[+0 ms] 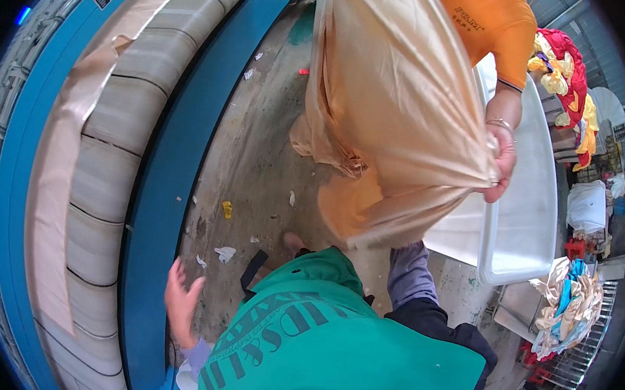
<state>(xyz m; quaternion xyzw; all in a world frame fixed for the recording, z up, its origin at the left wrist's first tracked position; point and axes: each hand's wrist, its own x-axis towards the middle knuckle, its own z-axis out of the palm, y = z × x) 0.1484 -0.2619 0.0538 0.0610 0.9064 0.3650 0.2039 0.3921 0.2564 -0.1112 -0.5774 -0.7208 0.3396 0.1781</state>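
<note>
My left hand [183,303] is beside the blue edge of the machine, its fingers apart and nothing in it. My right forearm, in a grey-purple sleeve [412,273], reaches up to the hanging cloth, and the hand itself is hidden behind that cloth. The cloth [398,107] is large, shiny and gold-beige, draped in folds in front of me. A co-worker in an orange shirt [494,26] grips its right edge with one hand [502,161].
On the left runs a machine with a blue frame [163,206] and a pale belt [104,166]; a beige cloth strip [53,177] lies along it. A white tub [519,238] stands right, near a metal cart [594,316] of mixed cloths. Scraps [225,254] litter the floor.
</note>
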